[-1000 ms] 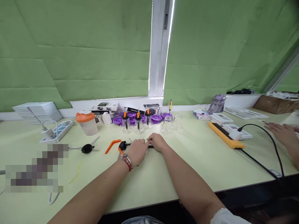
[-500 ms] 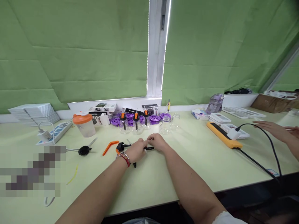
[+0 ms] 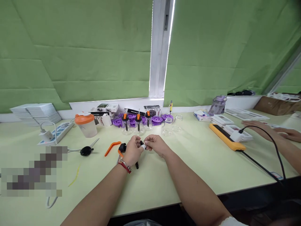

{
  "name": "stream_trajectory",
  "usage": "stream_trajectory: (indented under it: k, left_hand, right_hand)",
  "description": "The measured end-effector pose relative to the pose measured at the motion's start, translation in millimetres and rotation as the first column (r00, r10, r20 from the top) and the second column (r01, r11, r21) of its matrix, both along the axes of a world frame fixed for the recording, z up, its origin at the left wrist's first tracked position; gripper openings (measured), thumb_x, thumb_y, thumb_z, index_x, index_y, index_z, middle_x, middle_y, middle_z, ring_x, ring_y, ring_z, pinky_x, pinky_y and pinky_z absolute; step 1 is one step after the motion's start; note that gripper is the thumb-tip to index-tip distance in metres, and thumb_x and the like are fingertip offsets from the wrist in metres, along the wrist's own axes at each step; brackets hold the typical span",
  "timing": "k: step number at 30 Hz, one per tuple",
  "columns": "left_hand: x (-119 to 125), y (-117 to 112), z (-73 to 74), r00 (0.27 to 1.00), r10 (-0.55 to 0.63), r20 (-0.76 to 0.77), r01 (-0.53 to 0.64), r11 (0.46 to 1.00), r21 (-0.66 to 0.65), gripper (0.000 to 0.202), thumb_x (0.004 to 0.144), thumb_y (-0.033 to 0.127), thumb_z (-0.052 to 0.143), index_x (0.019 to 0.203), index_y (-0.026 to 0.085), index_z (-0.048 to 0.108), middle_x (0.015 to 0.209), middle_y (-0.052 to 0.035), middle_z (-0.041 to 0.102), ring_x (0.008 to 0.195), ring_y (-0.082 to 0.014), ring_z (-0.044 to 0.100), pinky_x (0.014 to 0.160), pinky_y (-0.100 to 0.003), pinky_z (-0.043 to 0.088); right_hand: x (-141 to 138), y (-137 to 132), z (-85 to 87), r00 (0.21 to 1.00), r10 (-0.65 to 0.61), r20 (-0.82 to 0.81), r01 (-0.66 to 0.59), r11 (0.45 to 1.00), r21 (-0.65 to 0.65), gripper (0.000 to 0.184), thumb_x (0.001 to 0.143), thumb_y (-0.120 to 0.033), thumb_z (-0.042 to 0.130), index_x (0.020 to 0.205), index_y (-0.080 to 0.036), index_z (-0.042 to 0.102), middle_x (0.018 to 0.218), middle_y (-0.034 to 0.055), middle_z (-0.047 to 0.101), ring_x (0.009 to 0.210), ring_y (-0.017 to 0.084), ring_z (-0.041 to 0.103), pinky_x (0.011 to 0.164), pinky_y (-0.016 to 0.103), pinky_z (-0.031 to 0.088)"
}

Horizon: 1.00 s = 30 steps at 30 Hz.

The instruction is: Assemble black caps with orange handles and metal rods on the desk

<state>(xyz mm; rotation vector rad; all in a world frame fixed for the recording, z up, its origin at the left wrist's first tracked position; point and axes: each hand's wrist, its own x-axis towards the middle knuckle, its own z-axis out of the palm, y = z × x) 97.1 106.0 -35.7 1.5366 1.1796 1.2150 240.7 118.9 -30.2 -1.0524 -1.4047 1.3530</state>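
Above the table, my left hand [image 3: 133,152] is closed around a small black-and-white part [image 3: 143,146]. My right hand [image 3: 156,145] pinches the right end of that part between thumb and fingertips. The fingers hide much of it. Just left of my left hand lie a black cap-like piece [image 3: 122,147] and an orange curved handle [image 3: 112,148]. The end of a black tube [image 3: 137,165] sticks out beneath my left hand. Behind the hands stand several clear glass bottles, some with black-and-orange tops [image 3: 138,118].
A shaker cup [image 3: 87,127] with an orange lid and a black round spoon-like piece [image 3: 86,151] are to the left. Purple discs [image 3: 117,122] lie along the back. At right are an orange power strip [image 3: 225,138] with cable and another person's hands [image 3: 257,129].
My hands have lifted slightly and turned, bringing the small part up between the fingertips. The black rod seen under my right hand no longer shows there. The other person's hands have shifted left.
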Motion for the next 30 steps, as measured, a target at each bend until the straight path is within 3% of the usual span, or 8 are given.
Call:
stream_trajectory:
  k: [3,9,16,19,22,25,27,30]
  left_hand:
    - [1.5,-0.4,-3.4,0.999,-0.02,0.031,0.02,1.0,0.007,0.025,0.063,0.01,0.057,0.085,0.018,0.049,0.071,0.0023,0.054,0.061,-0.0097,0.05,0.054,-0.02,0.038]
    - [2.1,-2.0,-3.1,0.992,-0.126,-0.026,0.127,0.992,0.025,0.014,0.067,0.016,0.059,0.081,0.016,0.057,0.069,0.0023,0.053,0.064,-0.011,0.049,0.058,-0.023,0.038]
    - [1.5,-0.5,-4.9,0.987,-0.156,-0.026,0.156,0.988,-0.004,0.017,0.067,0.019,0.061,0.083,0.015,0.058,0.069,0.0024,0.053,0.062,-0.0108,0.048,0.059,-0.023,0.038]
    - [1.2,1.4,-7.1,0.992,-0.127,-0.005,0.126,0.992,-0.029,0.023,0.066,0.02,0.064,0.088,0.016,0.058,0.07,0.002,0.054,0.065,-0.0118,0.051,0.061,-0.024,0.04]
    - [1.6,1.7,-7.6,0.996,-0.089,0.011,0.089,0.993,-0.072,0.027,0.064,0.019,0.065,0.09,0.016,0.056,0.073,0.0011,0.055,0.068,-0.0127,0.052,0.064,-0.025,0.042]
    - [2.1,0.5,-7.0,0.996,-0.082,0.038,0.085,0.994,-0.07,0.028,0.064,0.017,0.065,0.088,0.017,0.053,0.074,0.0019,0.054,0.069,-0.0123,0.052,0.065,-0.026,0.043]
    - [2.2,-0.1,-6.7,0.995,-0.087,0.05,0.09,0.994,-0.065,0.027,0.063,0.017,0.066,0.086,0.018,0.05,0.072,0.0031,0.052,0.068,-0.0116,0.052,0.064,-0.025,0.043]
    - [1.9,-0.3,-7.2,0.994,-0.1,0.05,0.103,0.993,-0.062,0.025,0.064,0.016,0.065,0.082,0.019,0.049,0.071,0.0036,0.052,0.067,-0.0109,0.052,0.063,-0.024,0.042]
  right_hand:
    - [0.6,-0.1,-0.3,1.0,-0.013,0.011,0.012,0.999,0.038,0.012,0.069,-0.026,0.063,0.074,-0.015,0.061,0.059,-0.0018,0.057,0.052,0.009,0.05,0.05,0.022,0.037]
    - [4.8,2.2,-0.1,0.986,-0.041,0.162,-0.013,0.948,0.319,0.005,0.068,-0.018,0.063,0.071,-0.016,0.067,0.078,0.0002,0.058,0.069,0.011,0.051,0.067,0.025,0.04]
    - [12.6,8.0,-4.3,0.975,0.031,0.219,-0.1,0.945,0.312,0.011,0.071,-0.02,0.063,0.078,-0.017,0.07,0.085,0.0024,0.061,0.075,0.013,0.055,0.072,0.027,0.043]
    - [16.5,13.9,-10.6,0.959,-0.075,0.272,-0.004,0.96,0.279,0.017,0.077,-0.024,0.058,0.087,-0.018,0.07,0.087,0.004,0.065,0.078,0.015,0.058,0.074,0.029,0.044]
    - [17.9,21.2,-18.9,0.839,-0.263,0.477,0.11,0.939,0.325,0.021,0.077,-0.023,0.058,0.095,-0.019,0.069,0.096,0.0064,0.067,0.087,0.019,0.058,0.078,0.031,0.043]
    - [14.9,27.6,-26.3,0.659,-0.326,0.678,0.058,0.921,0.386,0.026,0.071,-0.017,0.064,0.097,-0.02,0.07,0.099,0.0084,0.068,0.099,0.024,0.056,0.081,0.033,0.041]
    - [12.2,30.4,-29.4,0.58,-0.327,0.746,0.033,0.925,0.38,0.027,0.071,-0.011,0.061,0.095,-0.02,0.071,0.094,0.0091,0.068,0.095,0.025,0.057,0.077,0.032,0.041]
    - [10.4,30.6,-29.2,0.616,-0.339,0.711,0.079,0.925,0.372,0.033,0.073,-0.007,0.054,0.099,-0.019,0.069,0.087,0.0084,0.067,0.085,0.022,0.059,0.075,0.032,0.042]
